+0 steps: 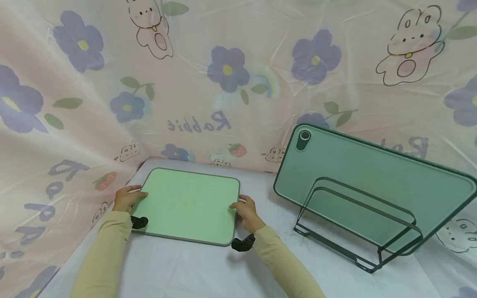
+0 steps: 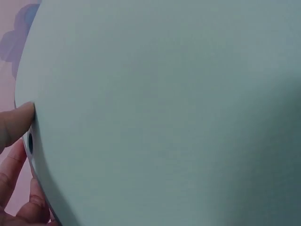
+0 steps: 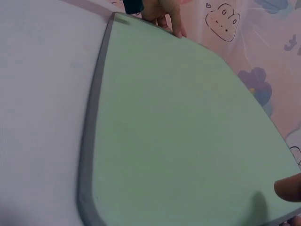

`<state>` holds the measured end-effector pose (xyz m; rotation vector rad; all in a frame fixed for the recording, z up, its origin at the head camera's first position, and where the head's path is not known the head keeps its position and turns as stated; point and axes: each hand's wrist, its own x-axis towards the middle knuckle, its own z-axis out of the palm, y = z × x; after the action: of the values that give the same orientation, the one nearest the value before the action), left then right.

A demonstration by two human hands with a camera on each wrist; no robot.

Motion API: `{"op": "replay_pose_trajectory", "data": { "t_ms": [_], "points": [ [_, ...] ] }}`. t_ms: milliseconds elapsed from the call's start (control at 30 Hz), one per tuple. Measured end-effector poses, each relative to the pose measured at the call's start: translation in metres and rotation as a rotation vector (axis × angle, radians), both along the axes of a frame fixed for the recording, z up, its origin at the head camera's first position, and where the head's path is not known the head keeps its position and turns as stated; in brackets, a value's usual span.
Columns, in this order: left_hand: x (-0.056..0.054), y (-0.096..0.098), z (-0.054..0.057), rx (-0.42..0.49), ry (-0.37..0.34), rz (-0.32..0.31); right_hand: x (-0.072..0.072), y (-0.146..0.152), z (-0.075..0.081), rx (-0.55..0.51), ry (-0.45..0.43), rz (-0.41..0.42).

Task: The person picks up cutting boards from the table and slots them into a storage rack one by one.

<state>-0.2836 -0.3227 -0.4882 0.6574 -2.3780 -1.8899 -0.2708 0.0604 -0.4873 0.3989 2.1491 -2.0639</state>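
A light green cutting board [image 1: 188,207] with a grey rim lies face up over the table's left half. My left hand [image 1: 128,198] grips its left edge, thumb on top and fingers at the side; the left wrist view shows the thumb [image 2: 19,122] beside a small dark slot in the edge. At the opposite edge my right hand [image 1: 247,212] pinches the board, its thumb [image 3: 288,188] on the upper face and its other fingers mostly hidden beneath. In the right wrist view, the left hand [image 3: 162,13] appears at the far edge.
To the right, a black wire rack [image 1: 335,247] holds a larger, darker green cutting board [image 1: 354,165] upright and tilted, with a handle hole in one corner. A white cloth [image 1: 179,269] covers the table. Flower-and-rabbit curtains [image 1: 261,111] hang close behind and on the left.
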Motion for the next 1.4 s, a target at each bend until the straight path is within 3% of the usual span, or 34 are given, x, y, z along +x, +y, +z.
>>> {"op": "replay_pose_trajectory", "data": {
  "t_ms": [367, 567, 800, 1133, 1400],
  "points": [
    [-0.003, 0.0, -0.004, 0.051, 0.003, 0.017, -0.003, 0.005, -0.006, 0.085, 0.1, 0.021],
    [-0.003, 0.001, -0.002, 0.015, 0.029, -0.008, -0.002, 0.01, -0.007, 0.131, 0.133, 0.012],
    [0.0, 0.005, 0.004, 0.051, -0.01, -0.062, 0.0, 0.016, -0.006, 0.147, 0.138, 0.001],
    [-0.005, 0.015, 0.017, 0.072, 0.02, -0.087, 0.001, 0.027, 0.006, 0.071, 0.181, -0.014],
    [-0.005, 0.021, 0.025, 0.013, 0.04, -0.091, 0.002, 0.032, 0.018, 0.066, 0.199, -0.035]
  ]
}}
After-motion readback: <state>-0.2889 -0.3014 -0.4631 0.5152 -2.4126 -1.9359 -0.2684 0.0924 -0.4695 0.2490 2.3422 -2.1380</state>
